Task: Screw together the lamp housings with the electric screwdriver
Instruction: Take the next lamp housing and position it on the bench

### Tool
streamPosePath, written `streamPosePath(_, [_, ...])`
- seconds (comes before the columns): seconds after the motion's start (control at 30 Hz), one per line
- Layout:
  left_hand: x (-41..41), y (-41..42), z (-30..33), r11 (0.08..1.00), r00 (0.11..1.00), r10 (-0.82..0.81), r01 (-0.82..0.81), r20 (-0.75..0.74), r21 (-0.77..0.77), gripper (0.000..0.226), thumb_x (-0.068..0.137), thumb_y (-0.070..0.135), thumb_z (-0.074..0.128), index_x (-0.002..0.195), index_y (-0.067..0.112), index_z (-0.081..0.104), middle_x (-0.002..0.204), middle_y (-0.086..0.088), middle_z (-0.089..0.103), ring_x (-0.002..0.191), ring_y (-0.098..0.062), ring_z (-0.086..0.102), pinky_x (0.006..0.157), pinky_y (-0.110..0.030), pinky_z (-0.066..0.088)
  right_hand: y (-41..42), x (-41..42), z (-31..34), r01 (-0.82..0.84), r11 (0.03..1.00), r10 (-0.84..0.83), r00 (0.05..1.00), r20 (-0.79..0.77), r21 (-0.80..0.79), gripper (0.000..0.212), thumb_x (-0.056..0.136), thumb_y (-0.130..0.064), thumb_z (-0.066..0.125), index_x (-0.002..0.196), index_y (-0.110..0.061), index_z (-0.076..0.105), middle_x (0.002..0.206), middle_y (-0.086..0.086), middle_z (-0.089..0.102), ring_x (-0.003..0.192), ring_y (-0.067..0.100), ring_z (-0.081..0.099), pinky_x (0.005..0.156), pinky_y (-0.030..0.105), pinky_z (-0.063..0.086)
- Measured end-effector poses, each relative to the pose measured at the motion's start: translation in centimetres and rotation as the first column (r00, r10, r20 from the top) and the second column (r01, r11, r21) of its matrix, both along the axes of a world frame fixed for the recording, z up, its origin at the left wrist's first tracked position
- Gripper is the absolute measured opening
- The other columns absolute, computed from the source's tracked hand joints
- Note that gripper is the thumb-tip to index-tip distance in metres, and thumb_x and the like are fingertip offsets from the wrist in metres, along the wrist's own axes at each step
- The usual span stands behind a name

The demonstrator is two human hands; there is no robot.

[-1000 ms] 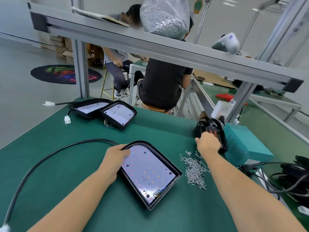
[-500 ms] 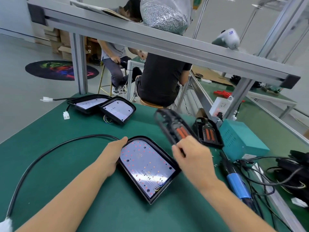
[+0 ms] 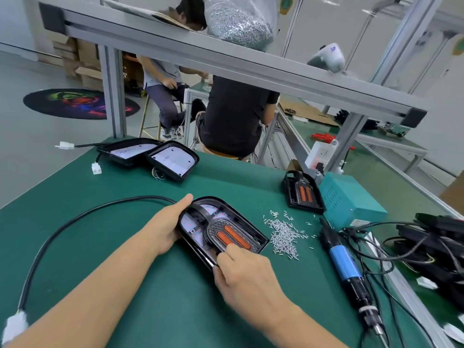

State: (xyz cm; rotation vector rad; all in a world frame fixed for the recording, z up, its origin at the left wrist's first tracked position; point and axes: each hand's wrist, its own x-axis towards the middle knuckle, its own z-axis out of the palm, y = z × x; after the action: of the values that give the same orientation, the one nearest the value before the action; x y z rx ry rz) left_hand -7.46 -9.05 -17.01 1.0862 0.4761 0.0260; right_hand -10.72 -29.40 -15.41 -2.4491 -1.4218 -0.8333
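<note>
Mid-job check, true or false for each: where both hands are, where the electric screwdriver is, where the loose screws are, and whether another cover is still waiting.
1. The blue-and-black electric screwdriver is in the right hand. False: it lies on the green mat; that hand holds the black lamp cover with orange strips.
2. The left hand grips the cover's left edge. True.
3. Small silver screws lie loose right of the cover. True.
4. No second cover remains. False: another black cover leans against the teal box.
</note>
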Motion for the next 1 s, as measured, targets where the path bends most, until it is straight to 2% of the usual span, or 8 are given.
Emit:
streamPosePath(0.17, [-0.3, -0.1, -0.4, 0.996, 0.997, -0.049, 0.044, 0.063, 0.079, 0.032, 0.095, 0.029, 0.052, 0.106, 0.003, 0.068, 0.104, -0.014, 0.072, 0.083, -0.021, 0.07, 0.077, -0.033, 0.053, -0.1, -0.4, 0.3, 0.017, 0.998, -0.022, 0.996, -0.081, -0.054, 0.03, 0.069, -0.021, 0.083, 0.059, -0.018, 0.054, 0.06, -0.002, 0.053, 0.047, 0.019, 0.052, 0.035, 0.025, 0.036])
streamPosePath(0.3, [-0.3, -0.3, -0.6, 0.99, 0.996, -0.004, -0.009, 0.085, 0.141, 0.024, 0.094, 0.026, 0.055, 0.093, 0.007, 0.071, 0.099, -0.014, 0.073, 0.075, -0.019, 0.07, 0.076, -0.033, 0.053, -0.8, -0.7, 0.2, 0.001, 0.997, -0.017, 0.979, -0.203, -0.078, 0.033, 0.095, -0.034, 0.048, 0.069, -0.018, 0.062, 0.069, -0.003, 0.056, 0.061, 0.017, 0.058, 0.048, 0.026, 0.045])
streamPosePath(0.4, [-0.3, -0.1, -0.6, 0.989, 0.997, -0.002, -0.009, 0.078, 0.148, 0.024, 0.093, 0.027, 0.057, 0.093, 0.008, 0.071, 0.096, -0.012, 0.074, 0.076, -0.02, 0.071, 0.079, -0.036, 0.052, -2.8, 0.4, 0.6, 0.025, 0.996, 0.012, 0.913, -0.408, 0.086, 0.023, 0.098, -0.026, 0.049, 0.095, -0.016, 0.069, 0.085, -0.002, 0.06, 0.075, 0.017, 0.059, 0.066, 0.028, 0.049])
streamPosePath(0.5, [-0.4, 0.0, -0.7, 0.989, 0.997, -0.03, 0.02, 0.065, 0.143, 0.025, 0.094, 0.029, 0.056, 0.093, 0.009, 0.071, 0.095, -0.011, 0.074, 0.075, -0.019, 0.072, 0.078, -0.036, 0.052, -6.4, 3.5, 1.0, 0.284, 0.922, -0.127, 0.862, -0.49, 0.262, 0.01, 0.093, -0.013, 0.062, 0.09, -0.015, 0.072, 0.084, -0.003, 0.063, 0.074, 0.015, 0.059, 0.072, 0.028, 0.047])
streamPosePath(0.6, [-0.6, -0.6, -0.6, 0.995, 0.998, -0.036, 0.031, 0.055, 0.096, 0.027, 0.094, 0.029, 0.055, 0.097, 0.007, 0.07, 0.095, -0.012, 0.074, 0.074, -0.02, 0.072, 0.074, -0.036, 0.053, -10.0, 6.9, 0.9, 0.537, 0.836, -0.38, 0.713, -0.59, 0.11, 0.013, 0.09, -0.008, 0.065, 0.087, -0.014, 0.076, 0.084, 0.004, 0.066, 0.077, 0.022, 0.06, 0.077, 0.034, 0.046])
streamPosePath(0.7, [-0.7, -1.4, -0.5, 1.0, 0.999, -0.004, 0.003, 0.046, 0.023, 0.025, 0.095, 0.028, 0.053, 0.099, 0.007, 0.067, 0.091, -0.01, 0.075, 0.071, -0.019, 0.071, 0.071, -0.035, 0.052, -12.0, 8.7, 0.0, 0.597, 0.801, -0.502, 0.63, -0.592, -0.044, 0.013, 0.089, -0.008, 0.064, 0.086, -0.011, 0.077, 0.085, 0.006, 0.069, 0.081, 0.023, 0.06, 0.075, 0.032, 0.044])
streamPosePath(0.83, [-0.7, -2.2, -0.4, 0.997, 0.996, 0.075, -0.074, 0.038, -0.02, 0.022, 0.096, 0.024, 0.053, 0.104, 0.007, 0.064, 0.093, -0.009, 0.072, 0.074, -0.019, 0.069, 0.073, -0.036, 0.052, -12.0, 9.5, -1.0, 0.574, 0.807, -0.534, 0.614, -0.582, -0.135, 0.012, 0.091, -0.017, 0.065, 0.092, -0.015, 0.077, 0.067, -0.018, 0.05, 0.079, 0.014, 0.054, 0.068, 0.025, 0.037])
streamPosePath(1.0, [-0.8, -2.5, -0.3, 0.951, 0.986, 0.169, -0.164, 0.003, 0.261, 0.015, 0.095, 0.023, 0.054, 0.089, 0.013, 0.064, 0.102, -0.012, 0.067, 0.088, -0.024, 0.061, 0.085, -0.036, 0.047, -11.2, 9.4, -1.1, 0.596, 0.784, -0.572, 0.582, -0.579, -0.175, 0.014, 0.092, -0.025, 0.064, 0.095, -0.019, 0.076, 0.084, -0.004, 0.065, 0.086, 0.019, 0.062, 0.066, 0.025, 0.038])
